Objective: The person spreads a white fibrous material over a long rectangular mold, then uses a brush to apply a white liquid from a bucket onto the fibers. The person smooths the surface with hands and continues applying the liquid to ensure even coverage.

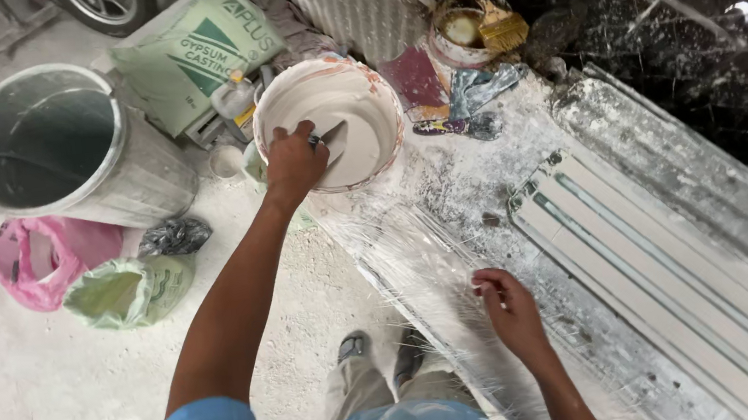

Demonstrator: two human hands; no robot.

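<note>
Gripping a flat scraper [329, 139] in the round white plaster-filled bowl [351, 83], the left hand [293, 161] closes tight; the right hand [506, 303] pinches pale fibre strands [418, 279] on the dusty bench [514, 130], mould still uncoated.

grey bin [62, 150] we see left | green sack [191, 53] behind it | pink bag [32, 260], pale green bag [128, 291] on floor | brush [501, 30] on small tub [459, 34]
</note>
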